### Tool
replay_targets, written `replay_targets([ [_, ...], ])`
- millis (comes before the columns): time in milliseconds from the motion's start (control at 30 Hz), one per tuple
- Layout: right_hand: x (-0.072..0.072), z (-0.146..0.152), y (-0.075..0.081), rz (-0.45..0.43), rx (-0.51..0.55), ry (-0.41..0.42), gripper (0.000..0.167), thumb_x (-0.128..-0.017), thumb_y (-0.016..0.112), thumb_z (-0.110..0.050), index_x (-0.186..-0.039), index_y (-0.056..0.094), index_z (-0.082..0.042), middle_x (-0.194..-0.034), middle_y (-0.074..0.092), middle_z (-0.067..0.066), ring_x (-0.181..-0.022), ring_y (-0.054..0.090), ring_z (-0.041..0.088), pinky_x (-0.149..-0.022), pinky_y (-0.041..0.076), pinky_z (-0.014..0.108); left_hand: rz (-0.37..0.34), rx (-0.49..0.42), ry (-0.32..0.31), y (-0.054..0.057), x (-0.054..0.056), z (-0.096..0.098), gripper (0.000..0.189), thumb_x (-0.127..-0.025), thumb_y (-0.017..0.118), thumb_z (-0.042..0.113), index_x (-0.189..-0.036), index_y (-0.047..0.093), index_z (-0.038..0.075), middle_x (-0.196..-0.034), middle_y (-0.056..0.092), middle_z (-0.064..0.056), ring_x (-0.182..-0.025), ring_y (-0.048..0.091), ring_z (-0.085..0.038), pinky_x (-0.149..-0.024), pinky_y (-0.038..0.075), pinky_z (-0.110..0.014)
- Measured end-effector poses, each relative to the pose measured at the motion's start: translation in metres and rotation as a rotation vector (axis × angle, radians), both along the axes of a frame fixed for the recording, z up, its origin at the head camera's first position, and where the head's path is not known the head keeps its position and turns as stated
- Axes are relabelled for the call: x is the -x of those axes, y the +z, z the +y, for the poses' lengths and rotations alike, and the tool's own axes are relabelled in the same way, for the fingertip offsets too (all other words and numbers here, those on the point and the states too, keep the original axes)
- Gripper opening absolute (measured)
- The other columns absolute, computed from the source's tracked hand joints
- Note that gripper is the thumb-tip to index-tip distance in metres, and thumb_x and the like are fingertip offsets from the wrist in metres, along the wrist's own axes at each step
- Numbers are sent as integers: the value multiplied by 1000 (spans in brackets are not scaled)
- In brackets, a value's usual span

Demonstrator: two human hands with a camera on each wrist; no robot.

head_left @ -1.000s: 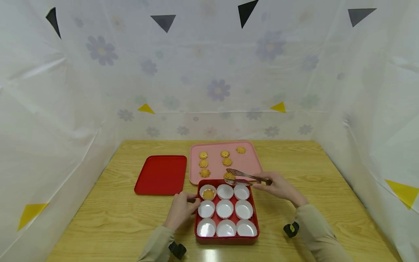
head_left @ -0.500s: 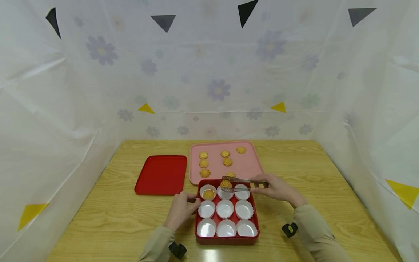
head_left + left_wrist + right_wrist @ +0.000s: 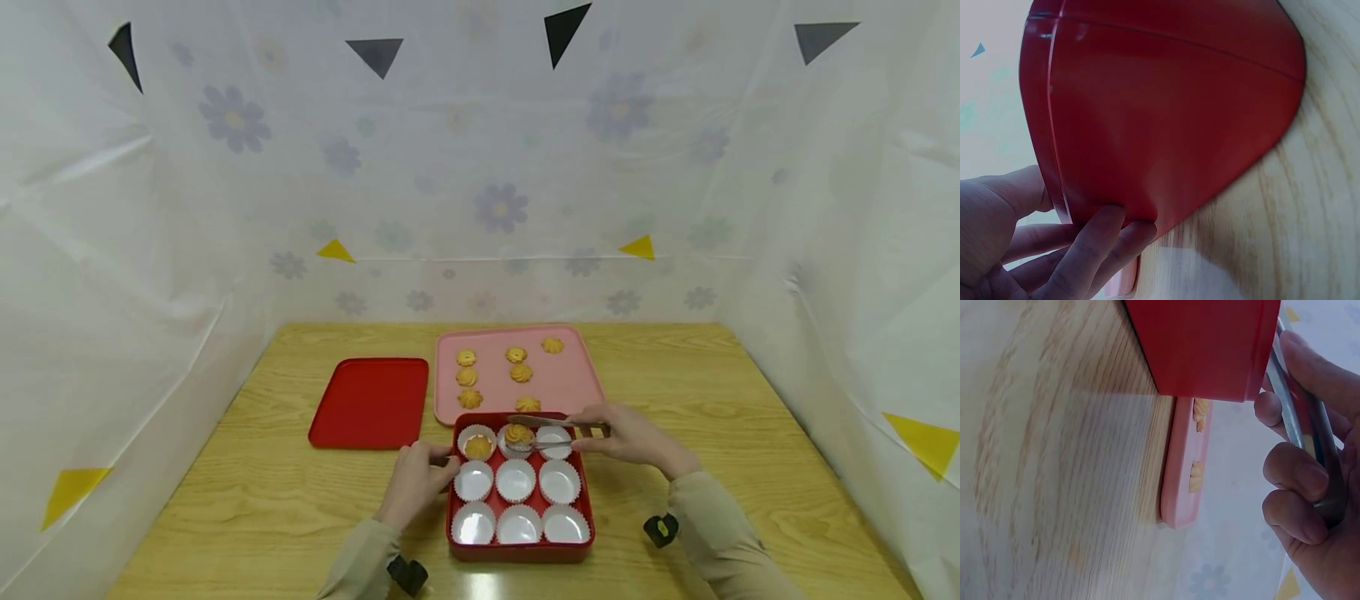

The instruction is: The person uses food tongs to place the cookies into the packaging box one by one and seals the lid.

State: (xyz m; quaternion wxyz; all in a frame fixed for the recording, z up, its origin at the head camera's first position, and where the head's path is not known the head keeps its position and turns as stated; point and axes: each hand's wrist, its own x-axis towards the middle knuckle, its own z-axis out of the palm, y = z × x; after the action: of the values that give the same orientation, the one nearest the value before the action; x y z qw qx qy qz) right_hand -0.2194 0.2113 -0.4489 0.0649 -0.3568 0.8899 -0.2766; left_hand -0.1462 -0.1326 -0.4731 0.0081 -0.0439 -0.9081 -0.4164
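Note:
My left hand point(image 3: 416, 482) holds the left side of a red box point(image 3: 521, 552), thumb at its rim and fingers against its outer wall point(image 3: 1166, 125). White paper cups fill the box in three rows. My right hand point(image 3: 636, 437) grips metal tongs point(image 3: 1291, 403) that reach over the box's far edge. Between the tongs' tips a swirled cookie point(image 3: 518, 434) sits within the far middle paper cup point(image 3: 504, 448). Another cookie point(image 3: 477, 447) lies in the far left cup, beside my left fingers. The other cups, such as the centre one point(image 3: 515, 481), hold nothing.
Behind the box, a pink tray point(image 3: 566, 379) bears several cookies point(image 3: 521, 372). A flat red lid or tray point(image 3: 371, 404) lies on the wooden table point(image 3: 255, 483) to the left. White patterned sheeting point(image 3: 427, 167) encloses the back and sides.
My right hand has brought the tongs with the cookie from the pink tray's near edge toward me and down into the far middle cup. My left hand stays at the box.

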Motion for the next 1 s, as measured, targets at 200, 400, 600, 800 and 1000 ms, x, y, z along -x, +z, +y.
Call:
replay_targets([
  [200,0,-3,0,16,-6,10,31,-92,72,-29,-116,75,-10,-83,62,-10,-67,44,-1,-62,40,21,8,-3,0,-1,0,0,26,-87,69,14,-106,78,0,-95,79,-10,-80,63,-14,-69,52,-23],
  [400,0,-3,1,12,-31,-11,36,-92,72,-32,-119,74,-9,-108,74,5,-83,57,6,-72,47,27,23,-1,1,0,1,0,26,-86,69,14,-105,78,-1,-94,79,-11,-76,61,-11,-67,50,-22],
  [600,-1,-4,3,20,-54,-29,36,-91,72,-37,-117,75,-11,-98,72,-2,-80,54,4,-71,44,25,59,12,0,0,0,0,25,-85,68,13,-103,79,0,-93,79,-12,-71,54,-10,-65,46,-20],
  [800,-2,-5,3,2,-31,-28,31,-90,74,-35,-112,75,-12,-80,58,-12,-71,46,2,-65,39,21,52,8,0,1,0,0,23,-86,68,13,-102,79,0,-91,79,-10,-73,59,-10,-66,48,-20],
  [1000,-2,-4,2,-8,-2,-20,32,-91,73,-34,-112,74,-11,-79,57,-12,-68,43,0,-63,39,21,25,-11,-5,2,0,0,24,-87,68,13,-104,79,-1,-92,79,-12,-73,61,-11,-64,49,-20],
])
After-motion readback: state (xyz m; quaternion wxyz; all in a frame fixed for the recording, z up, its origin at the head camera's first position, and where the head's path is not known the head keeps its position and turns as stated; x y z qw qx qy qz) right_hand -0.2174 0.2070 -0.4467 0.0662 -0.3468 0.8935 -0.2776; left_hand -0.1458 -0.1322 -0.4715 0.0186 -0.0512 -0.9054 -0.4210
